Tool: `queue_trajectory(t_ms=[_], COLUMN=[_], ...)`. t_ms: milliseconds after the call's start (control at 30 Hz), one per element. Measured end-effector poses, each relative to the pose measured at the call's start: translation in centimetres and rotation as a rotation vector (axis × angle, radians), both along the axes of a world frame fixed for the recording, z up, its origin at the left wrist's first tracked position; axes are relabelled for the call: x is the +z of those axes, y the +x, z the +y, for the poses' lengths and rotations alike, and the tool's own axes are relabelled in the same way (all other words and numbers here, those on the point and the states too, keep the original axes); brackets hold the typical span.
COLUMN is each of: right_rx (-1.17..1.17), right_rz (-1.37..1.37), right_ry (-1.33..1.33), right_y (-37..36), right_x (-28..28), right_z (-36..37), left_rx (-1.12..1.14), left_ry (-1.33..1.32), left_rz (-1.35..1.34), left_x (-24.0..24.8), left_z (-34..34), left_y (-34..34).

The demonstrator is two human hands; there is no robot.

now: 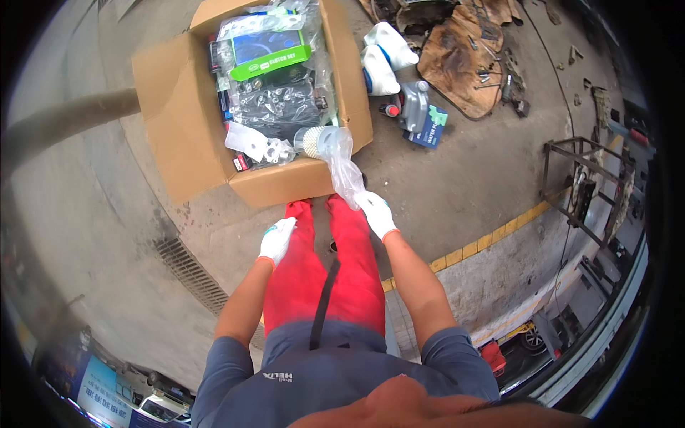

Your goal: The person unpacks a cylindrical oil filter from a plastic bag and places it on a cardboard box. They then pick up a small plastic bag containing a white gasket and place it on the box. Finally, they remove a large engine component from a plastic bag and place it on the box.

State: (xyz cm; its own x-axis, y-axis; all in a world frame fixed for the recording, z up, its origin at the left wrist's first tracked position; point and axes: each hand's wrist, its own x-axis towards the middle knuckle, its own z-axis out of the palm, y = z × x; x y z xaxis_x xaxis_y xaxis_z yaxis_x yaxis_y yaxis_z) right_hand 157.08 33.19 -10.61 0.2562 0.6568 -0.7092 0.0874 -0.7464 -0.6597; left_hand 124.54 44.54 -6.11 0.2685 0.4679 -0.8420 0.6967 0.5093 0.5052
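My right hand (pixel 376 212), in a white glove with an orange cuff, is closed on the end of a clear plastic bag (pixel 346 173). The bag stretches up over the near right corner of an open cardboard box (pixel 282 184). At its upper end is a pale, round part with a textured side (pixel 310 141), whose exact kind I cannot make out. My left hand (pixel 277 241), gloved the same way, rests by my left thigh with its fingers extended and holds nothing. Inside the box lie a blue and green carton (pixel 270 53), bagged dark parts (pixel 278 100) and a white paper (pixel 245 140).
Right of the box stand white jugs (pixel 379 69), a grey bottle (pixel 414 105) and a blue carton (pixel 430 128). Tools lie on stained brown cardboard (pixel 457 75) beyond. A metal frame (pixel 581 185) stands at the right, past a yellow-edged kerb (pixel 471 248). A floor grate (pixel 189 274) is at left.
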Motion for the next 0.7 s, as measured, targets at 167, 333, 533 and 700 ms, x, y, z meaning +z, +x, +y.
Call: queue_trajectory(t_ms=[167, 333, 533, 700], right_rx=[-0.236, 0.059, 0.582, 0.636], right_rz=[0.061, -0.214, -0.575, -0.582], right_ry=[0.045, 0.027, -0.047, 0.081], right_y=[-1.5, -2.5, -2.7, -1.9], right_x=[-5.9, -7.4, -8.3, -12.4], right_z=[5.5, 13.5, 20.3, 20.9], left_rx=[0.033, 0.242, 0.386, 0.193], left_ry=[-0.029, -0.191, -0.185, 0.071], left_rz=[-0.052, 0.011, 0.018, 0.036], left_x=[-2.8, -2.8, -2.6, -4.6], left_z=[-4.3, -9.2, -8.5, -2.5], left_y=[0.3, -2.1, -3.2, -0.9])
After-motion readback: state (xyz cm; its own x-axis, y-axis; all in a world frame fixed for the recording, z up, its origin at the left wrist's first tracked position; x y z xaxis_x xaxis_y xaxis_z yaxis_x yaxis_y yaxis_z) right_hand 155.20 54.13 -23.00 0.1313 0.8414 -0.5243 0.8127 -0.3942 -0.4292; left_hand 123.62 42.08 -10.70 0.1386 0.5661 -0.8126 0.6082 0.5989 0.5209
